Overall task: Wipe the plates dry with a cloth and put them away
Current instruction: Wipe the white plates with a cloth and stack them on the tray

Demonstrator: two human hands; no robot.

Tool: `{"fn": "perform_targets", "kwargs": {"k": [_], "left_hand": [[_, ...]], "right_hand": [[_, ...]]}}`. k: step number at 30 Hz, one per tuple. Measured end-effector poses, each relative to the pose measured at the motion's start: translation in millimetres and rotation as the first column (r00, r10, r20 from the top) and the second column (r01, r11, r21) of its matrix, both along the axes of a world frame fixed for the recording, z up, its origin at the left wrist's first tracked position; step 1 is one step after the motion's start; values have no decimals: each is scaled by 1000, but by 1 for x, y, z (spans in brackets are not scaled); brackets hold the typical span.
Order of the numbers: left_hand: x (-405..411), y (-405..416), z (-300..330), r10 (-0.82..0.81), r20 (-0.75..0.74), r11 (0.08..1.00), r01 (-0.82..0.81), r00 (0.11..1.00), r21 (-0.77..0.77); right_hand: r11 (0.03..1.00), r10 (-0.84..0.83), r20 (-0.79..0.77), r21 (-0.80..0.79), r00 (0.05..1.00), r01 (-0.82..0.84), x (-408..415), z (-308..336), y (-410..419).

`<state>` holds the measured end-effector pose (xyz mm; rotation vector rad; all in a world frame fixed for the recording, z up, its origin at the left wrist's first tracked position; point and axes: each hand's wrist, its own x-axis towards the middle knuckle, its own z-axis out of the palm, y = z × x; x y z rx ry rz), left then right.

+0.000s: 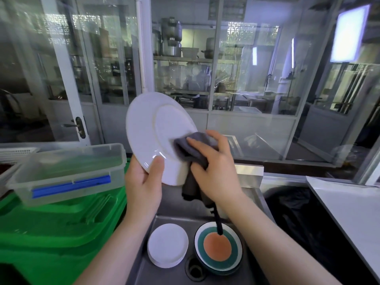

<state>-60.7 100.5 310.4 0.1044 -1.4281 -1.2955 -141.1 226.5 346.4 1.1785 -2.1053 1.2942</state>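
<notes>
My left hand (144,182) grips the lower rim of a white plate (152,128), held upright and tilted above the sink with its underside toward me. My right hand (213,167) holds a grey cloth (193,149) and presses it against the plate's lower right part. A dark end of the cloth hangs down toward the sink. In the steel sink (174,212) below lie a stack of white plates (167,244) and a plate with orange centre and green ring (218,247).
A clear plastic box with a blue clip (67,171) sits on green crates (51,229) at the left. A black bin bag (298,214) and a white counter edge (349,206) lie at the right. Glass partitions stand behind the sink.
</notes>
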Motion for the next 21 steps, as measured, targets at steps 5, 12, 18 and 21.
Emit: {"fn": "perform_targets", "kwargs": {"k": [5,12,18,21], "left_hand": [[-1,3,8,-105,100,993,110,989,-40],[0,9,2,-195,219,970,221,956,-100],[-3,12,-8,-215,205,975,221,955,-4],[-7,19,-12,-207,246,977,215,947,-3]], "right_hand": [[996,-18,-219,81,976,37,6,10,12],[997,-75,-106,7,992,76,-32,32,16],[994,-91,-162,47,982,100,-34,-18,42],[1000,4,-151,19,989,-1,-22,-33,44]]}}
